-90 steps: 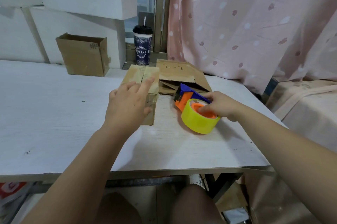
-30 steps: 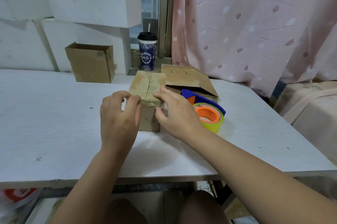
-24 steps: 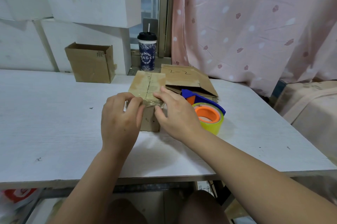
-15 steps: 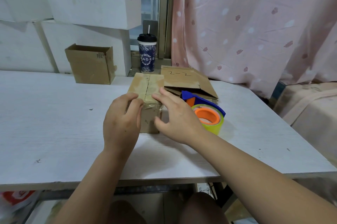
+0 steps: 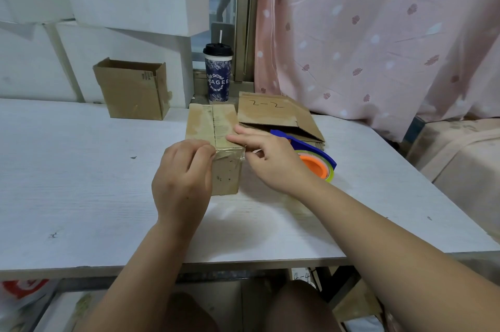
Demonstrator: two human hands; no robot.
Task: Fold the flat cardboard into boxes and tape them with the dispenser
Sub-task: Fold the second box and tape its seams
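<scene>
Small box (image 5: 213, 126) stands mid-surface, seam of its top flaps running near to far, a strip of clear tape (image 5: 230, 154) laid along the seam and wrapped over the near top edge onto the near face. My left hand (image 5: 184, 172) has its fingers curled over the near-left corner, tips pressing the tape end where it folds over; the thumb is hidden, so I cannot say how firmly it clasps. My right hand (image 5: 270, 161) is mostly flat, fingers straight and resting on the top near the right edge, holding nothing. The dispenser (image 5: 315, 166) lies on its side just right of the box, behind my right hand, untouched. Flat cardboard (image 5: 270, 112) marked "2-2" lies far right of the box; an open box (image 5: 132, 91) sits far left, a lidded cup (image 5: 217, 72) by the window. White surface (image 5: 81, 169) looks smooth. My judgement: the box is empty and light, so it will skid if pushed from one side only (hence a hand on each flank). The board is stiff at edges and corners but gives along the flap seam, so press there gently and take hold at the corners. The tape is thin and slick on its back and looks prone to creasing where it turns the edge; smooth it outward from the fold.
</scene>
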